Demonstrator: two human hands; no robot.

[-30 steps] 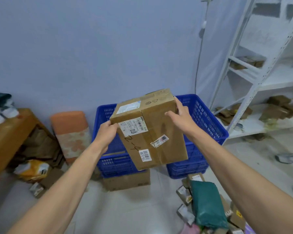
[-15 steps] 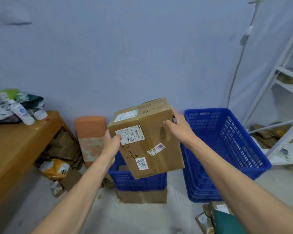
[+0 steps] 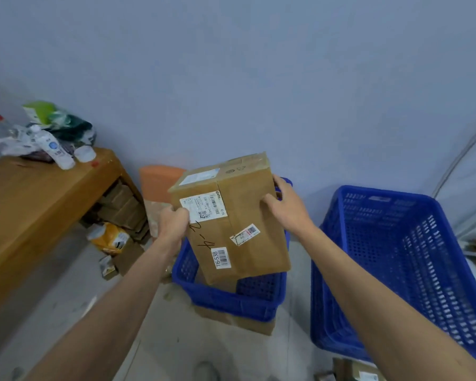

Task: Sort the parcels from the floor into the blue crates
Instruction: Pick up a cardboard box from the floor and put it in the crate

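Note:
I hold a brown cardboard parcel [image 3: 239, 215] with white labels, "2-4" and "T6-538" on it. My left hand [image 3: 173, 224] grips its left side and my right hand [image 3: 283, 207] grips its right side. The parcel is tilted, with its lower end inside the left blue crate [image 3: 231, 301]. A second, larger blue crate [image 3: 401, 265] stands to the right with no parcels visible inside.
The left crate rests on a flat cardboard box [image 3: 248, 324]. A wooden table [image 3: 33, 204] with bottles and bags stands at the left, with boxes and a yellow bag [image 3: 109, 239] under it. An orange cushion [image 3: 157, 182] leans on the wall. Parcels [image 3: 352, 372] lie at bottom right.
The parcel has dropped lower, so its bottom end now sits inside the left crate. My view has turned left, so the shelf and the floor pile have left the frame.

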